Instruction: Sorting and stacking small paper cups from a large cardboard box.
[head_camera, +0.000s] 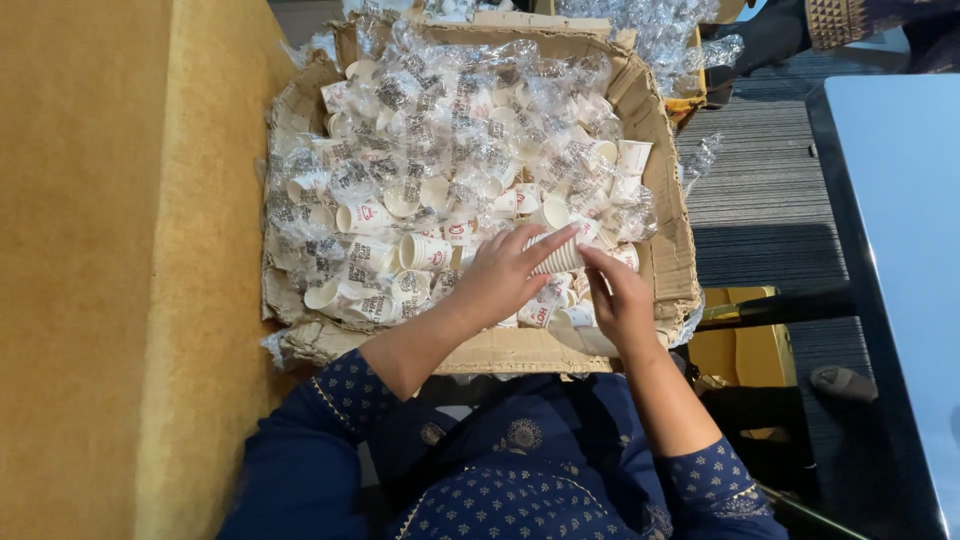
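Note:
A torn cardboard box (655, 200) on my lap is full of small white paper cups with red print and crinkled clear plastic wrappers (430, 110). My left hand (500, 275) grips a short stack of ribbed paper cups (558, 258) lying sideways over the box's near right part. My right hand (620, 300) touches the stack's end from the right, fingers pointing up at it. Loose cups (425, 250) lie all around both hands.
A mustard-yellow padded surface (100, 270) runs along the left. A pale tabletop (905, 250) stands at the right over a striped grey floor. More plastic-wrapped cups (660, 30) pile behind the box. Another person's foot (845, 382) and dark sleeve (800, 30) show at right.

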